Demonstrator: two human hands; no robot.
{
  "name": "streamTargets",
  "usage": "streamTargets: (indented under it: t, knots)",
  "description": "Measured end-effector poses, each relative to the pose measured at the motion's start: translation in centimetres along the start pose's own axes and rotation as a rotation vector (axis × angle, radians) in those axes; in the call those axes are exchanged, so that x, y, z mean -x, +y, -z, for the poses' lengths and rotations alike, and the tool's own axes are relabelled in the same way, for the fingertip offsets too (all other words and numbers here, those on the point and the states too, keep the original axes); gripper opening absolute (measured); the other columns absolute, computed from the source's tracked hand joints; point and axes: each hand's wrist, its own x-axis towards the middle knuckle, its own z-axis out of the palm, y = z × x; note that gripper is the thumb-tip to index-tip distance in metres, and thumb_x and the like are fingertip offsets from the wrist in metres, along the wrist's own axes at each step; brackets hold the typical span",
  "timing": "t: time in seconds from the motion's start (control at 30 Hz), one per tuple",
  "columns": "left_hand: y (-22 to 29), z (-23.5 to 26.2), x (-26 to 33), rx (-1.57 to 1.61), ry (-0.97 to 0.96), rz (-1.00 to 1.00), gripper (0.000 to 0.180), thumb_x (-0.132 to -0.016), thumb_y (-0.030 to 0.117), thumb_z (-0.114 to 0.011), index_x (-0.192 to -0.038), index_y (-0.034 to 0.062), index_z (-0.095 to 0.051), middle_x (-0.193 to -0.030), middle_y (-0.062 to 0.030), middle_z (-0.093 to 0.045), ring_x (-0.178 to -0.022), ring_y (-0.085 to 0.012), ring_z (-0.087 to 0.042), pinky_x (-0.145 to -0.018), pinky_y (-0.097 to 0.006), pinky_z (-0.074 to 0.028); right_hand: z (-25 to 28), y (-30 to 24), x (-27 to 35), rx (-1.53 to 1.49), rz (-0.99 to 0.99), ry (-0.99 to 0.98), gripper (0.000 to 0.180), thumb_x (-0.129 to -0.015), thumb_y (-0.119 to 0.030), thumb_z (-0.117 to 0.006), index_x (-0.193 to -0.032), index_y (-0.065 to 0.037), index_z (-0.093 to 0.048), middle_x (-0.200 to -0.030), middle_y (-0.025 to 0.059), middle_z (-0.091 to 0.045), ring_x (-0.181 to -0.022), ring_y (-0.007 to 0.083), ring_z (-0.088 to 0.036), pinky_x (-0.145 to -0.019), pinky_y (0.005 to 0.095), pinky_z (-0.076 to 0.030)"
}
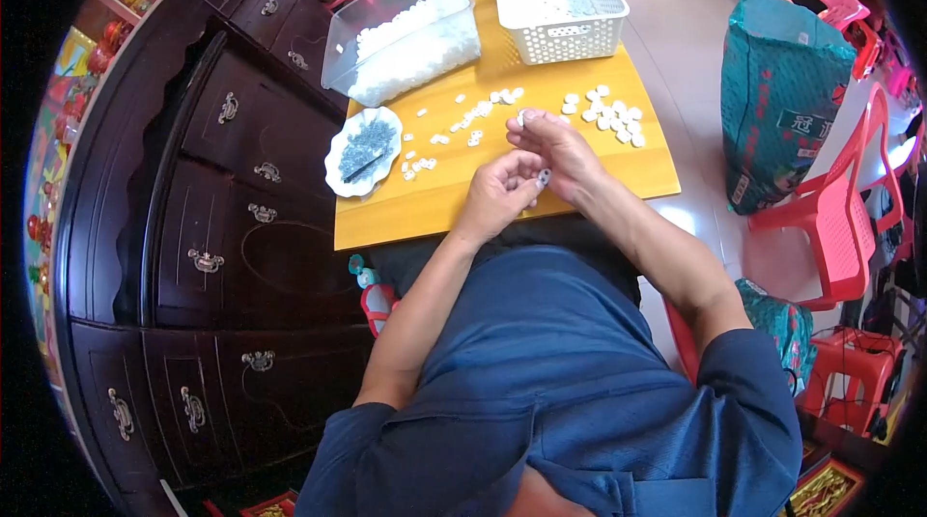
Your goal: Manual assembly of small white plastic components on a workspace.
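- A small yellow wooden surface (pixel 579 184) stands beside a dark carved cabinet (pixel 241 179), red plastic chairs (pixel 840 218) off to the side.
- Both hands meet above the near edge: the left hand (pixel 502 194) has its grip pinched together on a small white piece (pixel 545 176), the right hand (pixel 555 145) clamped on another white piece (pixel 522 116), held close, it seems, for fine fitting.
- Loose white pieces (pixel 610 114) lie just beyond the grips, within easy reach.
- Left of the grips, a white dish (pixel 340 174) holds small dark bits; farther off, a clear tub (pixel 338 54) is full of white parts, and a white basket (pixel 599 44) sits nearly empty.
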Motion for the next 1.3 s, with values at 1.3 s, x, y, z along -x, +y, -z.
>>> streamTargets:
  t: [1.3]
  knots:
    - [1.4, 3.8, 0.0, -0.057, 0.319, -0.139, 0.024, -0.093, 0.001, -0.065, -0.116, -0.0013, -0.063, -0.094, -0.0003, -0.061, -0.067, -0.0028, -0.056, -0.057, -0.019, -0.046, 0.8, -0.2, -0.5, 0.54, 0.239, -0.093, 0.013, -0.101, -0.018, -0.061, -0.103, -0.005, -0.063, -0.095, 0.004, -0.07, -0.089, 0.01, -0.065, -0.079, 0.0239, -0.049]
